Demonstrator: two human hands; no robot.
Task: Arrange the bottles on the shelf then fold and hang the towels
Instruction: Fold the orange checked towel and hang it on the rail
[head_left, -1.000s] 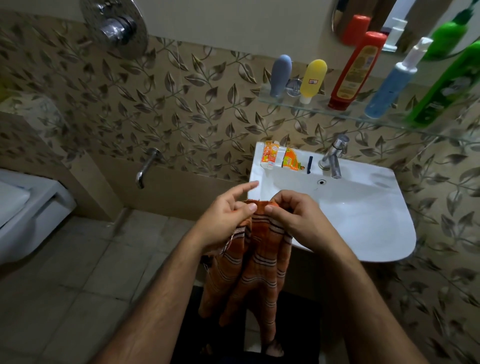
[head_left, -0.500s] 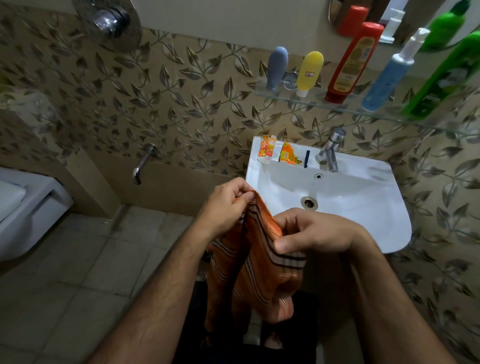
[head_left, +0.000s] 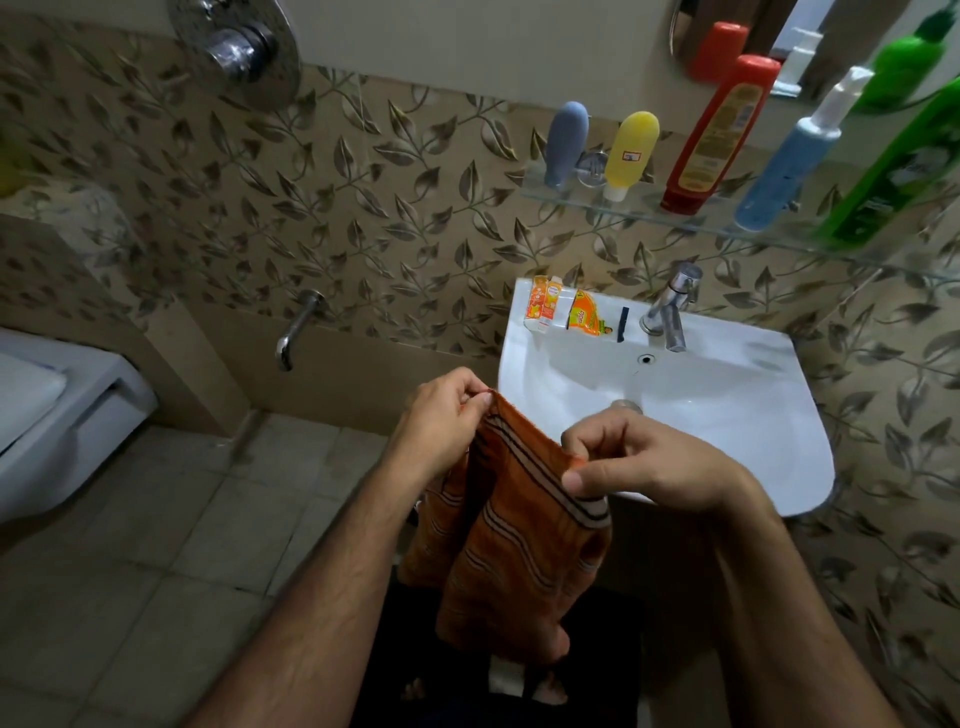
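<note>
Towel (head_left: 519, 525), lower centre of frame before the sink (head_left: 753, 415): left hand (head_left: 441, 421) and right hand (head_left: 644, 462) pinch its top edge. Soft, light, limp; best held by corners.

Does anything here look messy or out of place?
Nothing looks spilled or broken. The bottles stand in a row on the glass shelf. The orange striped towel hangs bunched and unfolded, pinched at its top edge by the left hand and right hand.
</note>
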